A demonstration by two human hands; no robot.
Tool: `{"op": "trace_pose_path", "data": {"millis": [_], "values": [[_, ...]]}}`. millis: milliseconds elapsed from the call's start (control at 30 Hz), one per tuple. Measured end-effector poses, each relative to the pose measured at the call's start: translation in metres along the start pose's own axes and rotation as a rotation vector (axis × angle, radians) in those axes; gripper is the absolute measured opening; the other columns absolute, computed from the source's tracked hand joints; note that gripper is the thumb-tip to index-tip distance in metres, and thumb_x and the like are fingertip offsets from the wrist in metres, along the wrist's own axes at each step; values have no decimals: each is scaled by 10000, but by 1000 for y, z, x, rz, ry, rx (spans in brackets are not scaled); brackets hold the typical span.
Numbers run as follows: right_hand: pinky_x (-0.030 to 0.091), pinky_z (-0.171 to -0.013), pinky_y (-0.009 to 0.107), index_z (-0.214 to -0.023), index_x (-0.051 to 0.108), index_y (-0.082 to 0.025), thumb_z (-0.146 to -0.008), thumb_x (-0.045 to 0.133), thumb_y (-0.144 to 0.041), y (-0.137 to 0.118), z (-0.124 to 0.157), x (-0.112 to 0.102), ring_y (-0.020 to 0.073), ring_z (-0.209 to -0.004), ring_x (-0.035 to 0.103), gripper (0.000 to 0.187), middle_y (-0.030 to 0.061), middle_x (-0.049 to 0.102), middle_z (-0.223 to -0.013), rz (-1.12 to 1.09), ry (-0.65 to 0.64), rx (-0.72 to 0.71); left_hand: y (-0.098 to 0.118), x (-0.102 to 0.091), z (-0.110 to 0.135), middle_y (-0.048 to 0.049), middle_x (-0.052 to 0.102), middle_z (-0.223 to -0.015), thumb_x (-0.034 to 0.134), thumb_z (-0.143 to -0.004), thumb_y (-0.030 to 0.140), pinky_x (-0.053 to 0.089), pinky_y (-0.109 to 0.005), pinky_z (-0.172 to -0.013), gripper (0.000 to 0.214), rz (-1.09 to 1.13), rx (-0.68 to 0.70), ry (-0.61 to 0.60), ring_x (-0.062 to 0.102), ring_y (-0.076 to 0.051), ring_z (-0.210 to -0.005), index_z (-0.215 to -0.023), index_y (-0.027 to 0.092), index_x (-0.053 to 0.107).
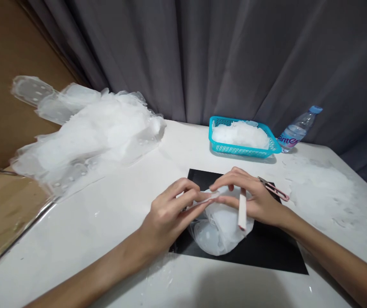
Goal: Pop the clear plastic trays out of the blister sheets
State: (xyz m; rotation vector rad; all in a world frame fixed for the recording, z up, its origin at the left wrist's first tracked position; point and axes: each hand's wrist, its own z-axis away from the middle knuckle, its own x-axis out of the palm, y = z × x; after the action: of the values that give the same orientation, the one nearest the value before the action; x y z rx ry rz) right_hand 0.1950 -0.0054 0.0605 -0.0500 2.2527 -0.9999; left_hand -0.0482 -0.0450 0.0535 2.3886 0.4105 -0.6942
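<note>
My left hand (173,207) is closed, pinching a thin white translucent piece (209,197) between its thumb and fingers. My right hand (256,194) meets it from the other side, thumb and fingertips at the same piece's edge. Tucked in the right hand, a white flat stick-like tool (242,211) with a reddish end points down toward me; its exact kind is unclear. Under both hands, several rounded translucent white pieces (214,237) lie on a black mat (273,248). Just beyond the right wrist are thread snips (276,190) with pink handles.
A big heap of translucent white pieces (96,128) covers the table's back left. At the back stands a turquoise basket (244,150) holding more white material, with a water bottle (295,131) beside it. White scraps (334,201) lie to the right. Grey curtain (202,55) hangs behind.
</note>
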Motion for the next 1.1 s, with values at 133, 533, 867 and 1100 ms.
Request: {"op": "trace_pose_path", "data": {"millis": [133,533,867,1100], "values": [[508,-768,342,-1081,737,-209,-966,740,-199,5,1,1,195,-867,593,115,48,744,-945,70,-16,22,0,-3,-4,-8,659,-937,659,-977,72,518,-265,-754,156,-5,-72,-51,643,-140,-837,-1055,201,616],[497,-723,347,-1095,735,-176,-1014,658,-166,-7,0,-1,195,-818,572,112,64,771,-927,362,77,-234,-8,-3,-6,-20,770,-1118,659,-1003,107,533,-321,-946,197,14,-17,-143,710,-177,-1064,-1165,219,650],[478,-726,336,-1057,732,-192,-1003,682,-173,-7,2,-7,192,-822,536,77,39,783,-934,370,77,-210,-11,-3,-9,-15,792,-1070,707,-976,134,565,-320,-901,166,-1,0,-116,727,-170,-986,-1115,218,673],[479,-802,368,-1106,676,-191,-1024,666,-284,0,-1,-6,227,-926,527,124,66,755,-1060,369,-98,-73,-8,-4,-11,2,777,-1010,612,-1019,195,603,-281,-799,66,50,-266,-93,752,-167,-916,-1062,237,638]]}}
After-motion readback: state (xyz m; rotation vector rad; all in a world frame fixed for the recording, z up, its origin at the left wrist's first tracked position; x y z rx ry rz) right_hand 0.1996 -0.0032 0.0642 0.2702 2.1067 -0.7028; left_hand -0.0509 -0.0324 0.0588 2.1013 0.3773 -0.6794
